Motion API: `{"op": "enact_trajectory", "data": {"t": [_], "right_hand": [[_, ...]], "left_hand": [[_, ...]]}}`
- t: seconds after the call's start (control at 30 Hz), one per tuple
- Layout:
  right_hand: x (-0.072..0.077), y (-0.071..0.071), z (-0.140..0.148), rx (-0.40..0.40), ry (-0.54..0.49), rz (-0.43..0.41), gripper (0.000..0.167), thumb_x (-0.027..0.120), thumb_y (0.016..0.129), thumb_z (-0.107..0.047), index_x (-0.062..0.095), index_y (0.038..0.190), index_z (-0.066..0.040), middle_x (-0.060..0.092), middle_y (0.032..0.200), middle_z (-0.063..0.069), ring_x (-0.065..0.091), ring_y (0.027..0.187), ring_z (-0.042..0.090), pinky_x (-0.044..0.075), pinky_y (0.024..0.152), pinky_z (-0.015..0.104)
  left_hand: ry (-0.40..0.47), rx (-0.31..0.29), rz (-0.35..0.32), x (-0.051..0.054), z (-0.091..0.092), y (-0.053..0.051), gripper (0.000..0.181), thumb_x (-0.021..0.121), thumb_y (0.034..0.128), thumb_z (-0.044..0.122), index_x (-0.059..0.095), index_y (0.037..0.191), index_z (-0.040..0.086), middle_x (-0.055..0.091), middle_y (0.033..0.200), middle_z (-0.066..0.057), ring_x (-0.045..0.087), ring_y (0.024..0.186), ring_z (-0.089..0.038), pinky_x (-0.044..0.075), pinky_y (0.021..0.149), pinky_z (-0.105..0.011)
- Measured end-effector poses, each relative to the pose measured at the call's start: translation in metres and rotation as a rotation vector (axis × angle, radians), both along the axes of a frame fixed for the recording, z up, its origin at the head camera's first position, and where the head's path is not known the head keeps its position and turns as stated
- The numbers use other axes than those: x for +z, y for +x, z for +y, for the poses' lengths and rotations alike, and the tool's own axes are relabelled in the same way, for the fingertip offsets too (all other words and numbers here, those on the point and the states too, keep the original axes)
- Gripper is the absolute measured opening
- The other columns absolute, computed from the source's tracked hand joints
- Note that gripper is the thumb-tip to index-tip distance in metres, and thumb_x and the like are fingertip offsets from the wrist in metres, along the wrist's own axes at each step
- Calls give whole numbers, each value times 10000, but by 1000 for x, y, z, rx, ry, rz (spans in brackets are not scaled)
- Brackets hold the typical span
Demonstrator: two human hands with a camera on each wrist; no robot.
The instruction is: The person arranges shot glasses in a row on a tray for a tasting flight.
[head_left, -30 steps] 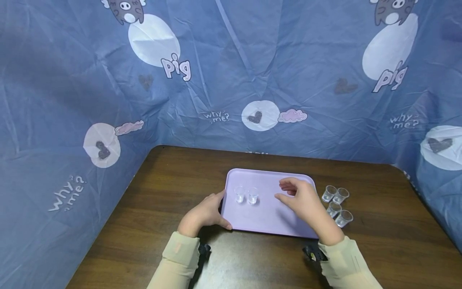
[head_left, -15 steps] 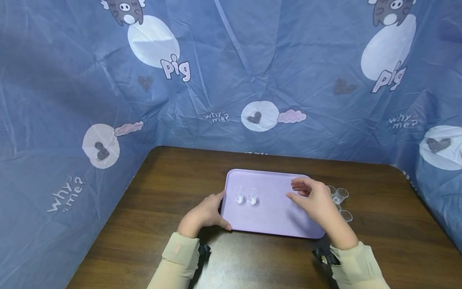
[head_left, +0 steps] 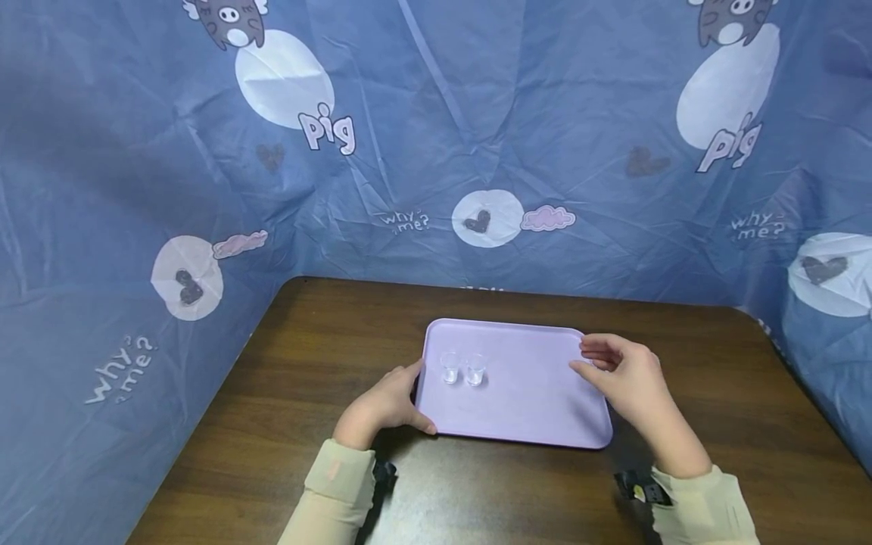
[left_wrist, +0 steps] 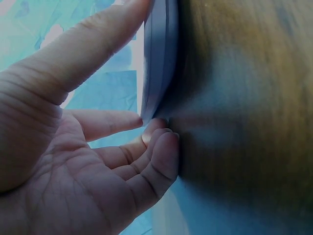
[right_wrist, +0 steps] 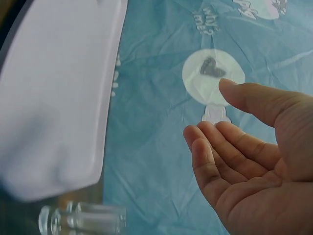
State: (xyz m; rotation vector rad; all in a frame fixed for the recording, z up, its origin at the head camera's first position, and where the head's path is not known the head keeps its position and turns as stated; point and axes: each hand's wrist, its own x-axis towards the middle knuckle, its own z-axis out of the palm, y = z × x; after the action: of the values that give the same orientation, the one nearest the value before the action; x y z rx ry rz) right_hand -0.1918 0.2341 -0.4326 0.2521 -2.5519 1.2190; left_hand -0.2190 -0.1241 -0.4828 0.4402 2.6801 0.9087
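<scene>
A lilac tray lies on the wooden table. Two small clear cups stand side by side on its left part. My left hand holds the tray at its near left corner, thumb at the front edge and index finger at the left side; its other fingers curl by the table in the left wrist view. My right hand hovers above the tray's right edge, fingers loosely bent, thumb apart, nothing between them. Low in the right wrist view, more clear cups stand beside the tray; in the head view this hand hides them.
The brown table reaches out around the tray on all sides. A blue printed cloth hangs behind it and along both sides. Black wrist devices sit at both cuffs.
My right hand has moved rightwards from over the tray to its right edge, empty throughout, and now covers the cups there. My left hand and the tray keep their places.
</scene>
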Motion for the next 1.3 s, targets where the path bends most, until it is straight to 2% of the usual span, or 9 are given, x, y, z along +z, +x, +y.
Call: {"op": "enact_trajectory", "data": {"t": [0.1,0.63,0.9,1.13,1.3], "right_hand": [[1,3,8,-28,19,-1,342,855,820,-44,714,1122,34,737,996,135,712,884,237,522,717,144],[1,20,53,-119,70,-11,433,861,841,-160,695,1174,63,730,1044,202,660,830,-18,498,691,103],[-4,27,69,-134,61,-10,449,868,835,-162,694,1180,66,721,1065,223,640,832,-73,490,698,93],[-11,32,80,-151,77,-6,469,889,811,-175,703,1174,56,728,1051,211,662,841,-39,489,704,92],[-15,35,87,-158,109,-18,484,894,806,-188,699,1174,59,729,1054,204,605,822,-119,482,695,84]], "left_hand": [[2,-2,7,0,0,1,1198,1021,580,246,366,1551,-5,559,1316,-279,490,1251,-399,404,1042,-513],[23,-23,27,-2,-1,0,1181,1020,579,237,380,1544,1,588,1263,-258,525,1194,-383,421,1019,-515],[25,-11,16,-2,-1,1,1182,1019,583,233,375,1548,4,579,1279,-248,516,1205,-368,417,1027,-504],[23,-2,6,-1,-1,1,1194,1019,587,242,364,1556,0,569,1302,-249,515,1207,-361,419,1027,-502],[22,4,-2,-1,-2,0,1199,1017,594,240,352,1563,2,557,1317,-252,509,1214,-357,416,1030,-502]]}}
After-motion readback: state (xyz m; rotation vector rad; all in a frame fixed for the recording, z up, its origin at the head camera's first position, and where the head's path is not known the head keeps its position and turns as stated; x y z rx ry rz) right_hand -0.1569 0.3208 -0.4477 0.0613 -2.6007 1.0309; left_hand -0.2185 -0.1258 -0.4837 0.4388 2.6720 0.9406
